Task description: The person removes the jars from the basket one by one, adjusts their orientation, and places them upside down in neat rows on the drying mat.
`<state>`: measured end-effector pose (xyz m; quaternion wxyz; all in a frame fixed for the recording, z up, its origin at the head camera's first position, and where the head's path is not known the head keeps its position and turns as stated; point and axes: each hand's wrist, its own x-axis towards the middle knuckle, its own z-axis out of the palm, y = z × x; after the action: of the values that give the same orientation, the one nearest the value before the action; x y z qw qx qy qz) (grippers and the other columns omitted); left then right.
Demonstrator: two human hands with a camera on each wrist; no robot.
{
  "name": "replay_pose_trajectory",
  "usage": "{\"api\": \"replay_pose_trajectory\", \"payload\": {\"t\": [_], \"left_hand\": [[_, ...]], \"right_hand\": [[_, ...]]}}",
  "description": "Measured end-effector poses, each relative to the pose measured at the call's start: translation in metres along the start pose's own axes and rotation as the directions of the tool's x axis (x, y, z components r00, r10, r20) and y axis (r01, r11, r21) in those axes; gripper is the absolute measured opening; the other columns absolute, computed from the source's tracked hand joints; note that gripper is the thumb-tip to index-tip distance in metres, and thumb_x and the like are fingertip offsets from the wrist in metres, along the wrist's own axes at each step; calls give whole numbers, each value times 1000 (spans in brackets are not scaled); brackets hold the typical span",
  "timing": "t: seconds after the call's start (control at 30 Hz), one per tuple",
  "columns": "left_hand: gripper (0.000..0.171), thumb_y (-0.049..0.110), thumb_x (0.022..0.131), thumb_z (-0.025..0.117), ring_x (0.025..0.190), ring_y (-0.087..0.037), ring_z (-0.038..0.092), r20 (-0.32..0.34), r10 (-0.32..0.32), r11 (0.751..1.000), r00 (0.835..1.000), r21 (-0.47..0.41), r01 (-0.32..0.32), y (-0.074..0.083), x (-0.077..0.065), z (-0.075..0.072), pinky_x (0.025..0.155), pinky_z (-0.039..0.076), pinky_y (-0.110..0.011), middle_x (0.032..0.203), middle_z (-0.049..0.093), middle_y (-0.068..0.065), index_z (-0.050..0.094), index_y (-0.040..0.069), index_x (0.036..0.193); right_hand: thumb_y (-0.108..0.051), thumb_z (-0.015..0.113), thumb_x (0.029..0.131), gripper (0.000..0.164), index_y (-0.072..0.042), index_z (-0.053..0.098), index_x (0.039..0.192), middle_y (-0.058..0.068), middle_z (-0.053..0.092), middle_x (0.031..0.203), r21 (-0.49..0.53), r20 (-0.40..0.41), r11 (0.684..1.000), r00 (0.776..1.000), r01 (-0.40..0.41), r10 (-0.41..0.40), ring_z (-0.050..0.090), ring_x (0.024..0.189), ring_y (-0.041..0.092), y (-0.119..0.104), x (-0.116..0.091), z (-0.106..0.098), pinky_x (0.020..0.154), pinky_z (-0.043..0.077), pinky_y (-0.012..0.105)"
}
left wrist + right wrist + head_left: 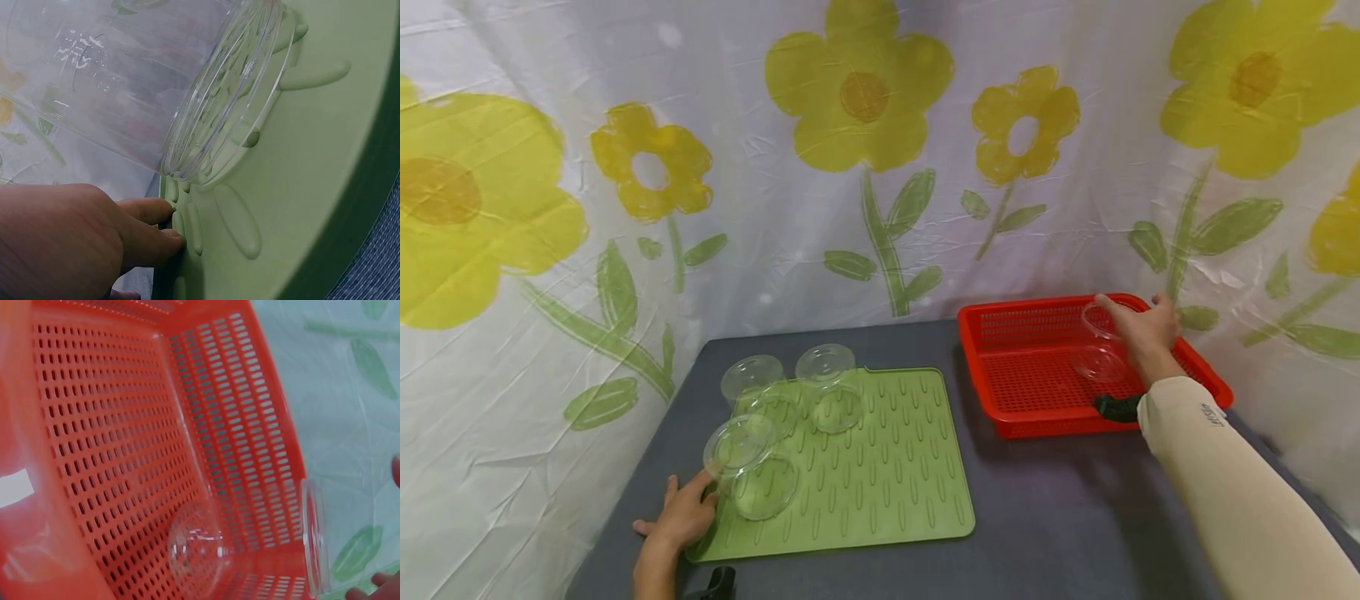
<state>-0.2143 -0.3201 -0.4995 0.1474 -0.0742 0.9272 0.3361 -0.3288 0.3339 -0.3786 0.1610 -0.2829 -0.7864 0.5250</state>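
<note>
Three clear plastic jars stand rim-down on a green ridged mat (895, 467): a front one (751, 462), one behind it (762, 396) and another farther right (830, 387). My left hand (685, 512) lies at the mat's left edge, fingertips on its rim, just beside the front jar (125, 81). At the right, my right hand (1142, 333) reaches over a red perforated basket (1011, 425). Another clear jar (1097, 346) stands rim-up inside it. Thumb and fingers spread above that jar; in the right wrist view they appear apart from its rim.
The dark grey table (1030, 517) runs between mat and basket and along the front. A curtain (760, 275) with yellow flowers borders its back and sides. A black object (718, 583) shows near my left wrist, and a black band (1117, 408) at my right cuff.
</note>
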Motion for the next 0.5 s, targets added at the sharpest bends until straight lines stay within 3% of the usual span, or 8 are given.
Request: {"api": "replay_pose_trajectory", "payload": {"t": [0.2, 0.37, 0.5], "left_hand": [[56, 17, 106, 42, 147, -58, -21, -9, 5, 1000, 1000, 3, -5, 2, -2, 1, 87, -31, -86, 159, 20, -34, 28, 1, 158], [55, 16, 107, 42, 147, -57, -22, -6, 2, 1000, 1000, -12, -2, 2, -2, 1, 87, -32, -85, 160, 18, -34, 28, 1, 158], [56, 16, 107, 42, 147, -57, -22, -8, -4, 1000, 1000, -15, 4, 2, -2, 0, 88, -31, -86, 160, 17, -34, 27, 2, 159]], "right_hand": [[-56, 67, 90, 112, 1, 2, 162, 26, 7, 168, -80, 117, 996, 992, -40, 49, 11, 154, 47, 5, 5, -7, 126, 25, 57], [-51, 68, 92, 117, 5, -11, 159, 27, 0, 169, -59, 259, 997, 964, -42, 55, 10, 155, 47, 8, 14, -13, 126, 23, 57], [-48, 69, 92, 118, 9, -10, 158, 30, 2, 168, -111, 306, 993, 949, -42, 74, 13, 153, 48, 8, 20, -15, 125, 25, 58]]}}
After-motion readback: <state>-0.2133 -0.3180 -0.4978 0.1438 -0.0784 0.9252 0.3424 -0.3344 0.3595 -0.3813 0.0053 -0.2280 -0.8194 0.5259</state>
